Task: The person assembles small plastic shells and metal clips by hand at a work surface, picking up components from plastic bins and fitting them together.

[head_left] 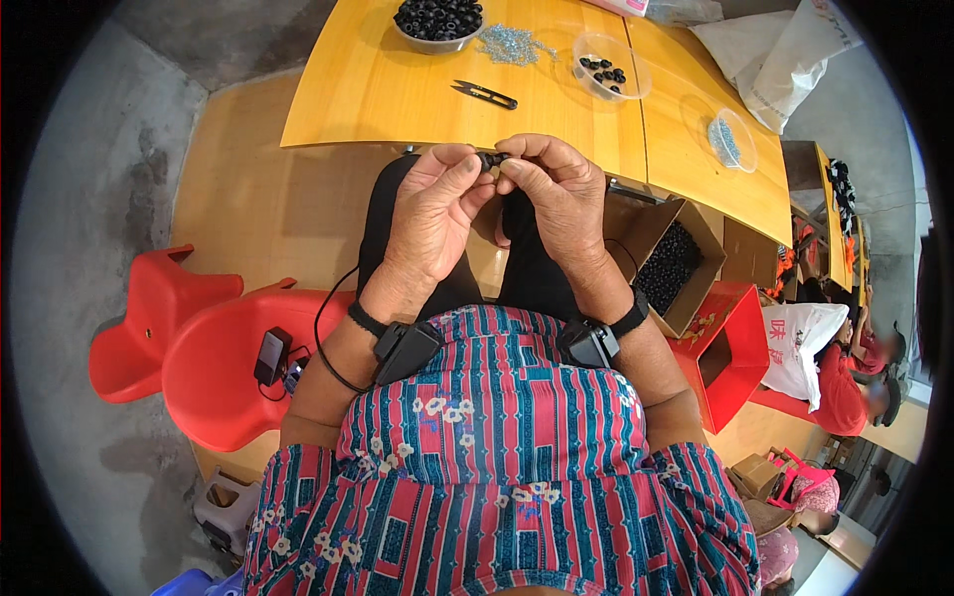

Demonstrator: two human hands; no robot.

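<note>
My left hand (429,217) and my right hand (564,195) meet just off the near edge of the yellow table (397,89). Between their fingertips they pinch a small black round piece (491,161); the fingers cover much of it. Beyond them on the tabletop lie black-handled thread snips (487,95). Farther back, a bowl (437,46) is heaped with black ring-like pieces, beside a loose pile of small bluish, shiny parts (511,45). To the right stands a clear tub (636,81) with several black pieces in it.
Another clear tub (747,149) holds bluish parts. Under the table's right side, a cardboard box (686,320) contains many black pieces, near a red stool (747,348). Red chairs (204,368) stand at left. White bags (785,70) lie at the back right. Other people sit far right.
</note>
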